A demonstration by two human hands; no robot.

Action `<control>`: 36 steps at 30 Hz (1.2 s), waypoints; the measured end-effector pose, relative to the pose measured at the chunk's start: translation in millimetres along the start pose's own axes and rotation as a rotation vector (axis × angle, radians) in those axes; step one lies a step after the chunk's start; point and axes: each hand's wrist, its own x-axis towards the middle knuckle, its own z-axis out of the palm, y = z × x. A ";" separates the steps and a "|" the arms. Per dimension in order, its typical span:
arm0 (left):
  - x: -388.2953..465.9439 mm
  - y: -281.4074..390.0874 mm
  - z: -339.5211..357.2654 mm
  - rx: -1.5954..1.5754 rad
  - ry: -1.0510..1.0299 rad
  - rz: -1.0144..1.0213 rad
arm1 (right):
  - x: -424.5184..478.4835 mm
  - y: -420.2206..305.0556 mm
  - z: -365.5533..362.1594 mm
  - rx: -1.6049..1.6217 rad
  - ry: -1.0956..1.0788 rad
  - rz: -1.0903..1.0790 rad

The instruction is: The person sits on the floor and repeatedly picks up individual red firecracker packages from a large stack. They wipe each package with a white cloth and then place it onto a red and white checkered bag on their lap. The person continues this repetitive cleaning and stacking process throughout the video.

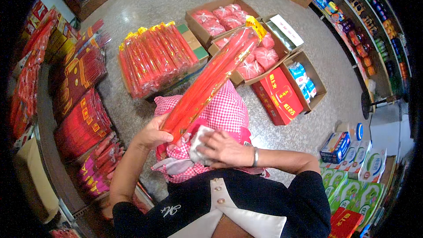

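My left hand (153,135) grips the lower end of a long packet of red sticks (211,82), which look like incense. The packet has a clear wrapper with gold print and slants up and away to the right. Its yellow-topped far end hangs over an open carton of pink bundles (256,62). My right hand (228,148) is closed over a crumpled white cloth (199,145), just right of the packet's lower end. Cloth and hand are above a pink gingham apron (228,105) on my lap. The fingertips on the cloth are partly blurred.
Similar red packets (158,61) lie in a row on a carton ahead. More cartons stand beside it, one with blue-and-white packs (302,81), plus a red drink box (279,96). Stacked red goods (82,122) line the left; milk cartons (355,185) and stocked shelves (363,29) the right.
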 end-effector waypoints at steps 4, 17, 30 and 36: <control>12.3 -6.8 3.3 -0.048 -0.055 -0.017 | -6.2 12.0 20.8 0.092 -0.136 0.082; 44.7 -60.1 -6.2 -0.228 -0.115 -0.358 | -2.1 36.8 -87.1 0.023 0.400 0.199; 39.0 -52.7 2.5 -0.213 -0.116 -0.306 | -65.4 145.7 -33.1 -0.376 0.510 0.714; 41.4 -59.0 0.0 -0.182 -0.096 -0.329 | -15.8 69.9 -6.5 -0.190 0.416 0.319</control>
